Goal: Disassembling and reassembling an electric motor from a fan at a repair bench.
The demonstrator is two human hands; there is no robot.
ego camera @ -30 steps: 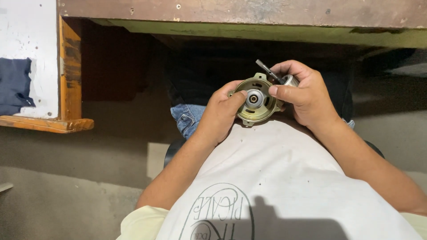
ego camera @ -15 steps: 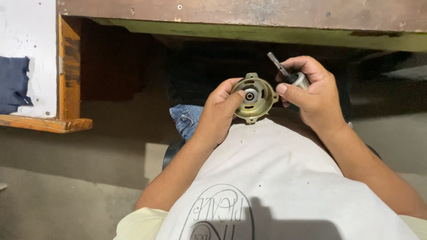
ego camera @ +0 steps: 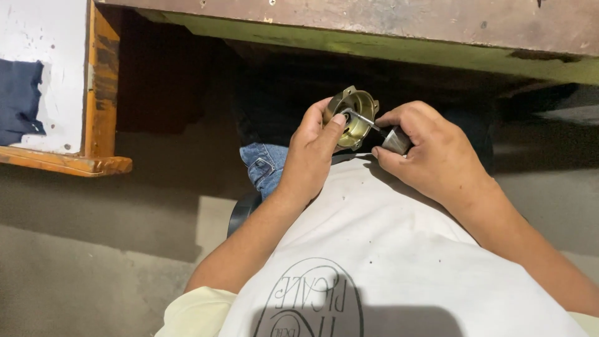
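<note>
Both hands were busy: left hand (ego camera: 312, 146) clamped on the brass housing (ego camera: 353, 117), right hand (ego camera: 430, 153) gripping a steel-tipped tool (ego camera: 390, 136) probing inside, steady alignment seemingly needed.

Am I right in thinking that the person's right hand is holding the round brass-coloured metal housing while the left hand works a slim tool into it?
Not quite: the hands are swapped. In the head view, the left hand holds the round brass-coloured housing, and the right hand works the slim tool into it. The rest stands.
</note>
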